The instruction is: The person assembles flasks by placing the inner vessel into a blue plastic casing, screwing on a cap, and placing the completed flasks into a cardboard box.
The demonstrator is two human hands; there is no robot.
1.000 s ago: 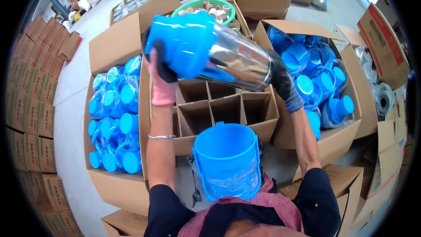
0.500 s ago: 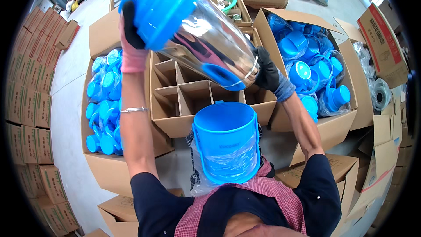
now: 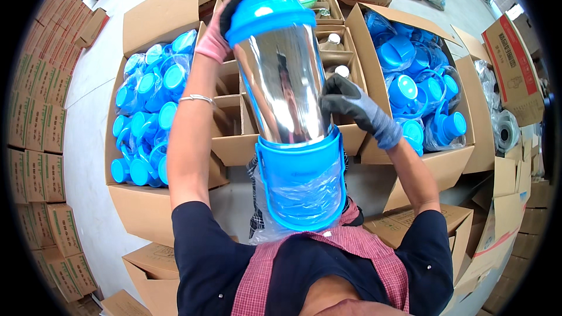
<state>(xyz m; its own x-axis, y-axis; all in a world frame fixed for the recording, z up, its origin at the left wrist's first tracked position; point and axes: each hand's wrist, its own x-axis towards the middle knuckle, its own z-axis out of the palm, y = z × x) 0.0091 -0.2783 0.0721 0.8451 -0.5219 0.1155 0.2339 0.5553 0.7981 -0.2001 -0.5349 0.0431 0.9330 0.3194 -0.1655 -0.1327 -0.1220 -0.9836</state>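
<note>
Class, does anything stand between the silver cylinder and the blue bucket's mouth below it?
Nothing visible does. The lower end of the silver cylinder is at the mouth of the blue bucket. The left hand holds the cylinder's blue top; the right hand is beside the cylinder, not between the two.

Bucket [image 3: 301,184] mouth tight; silver cylinder [image 3: 285,85] across

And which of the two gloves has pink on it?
The one on the left hand, gripping the blue top of the silver container; the right hand wears black and blue-grey, without pink.
</note>
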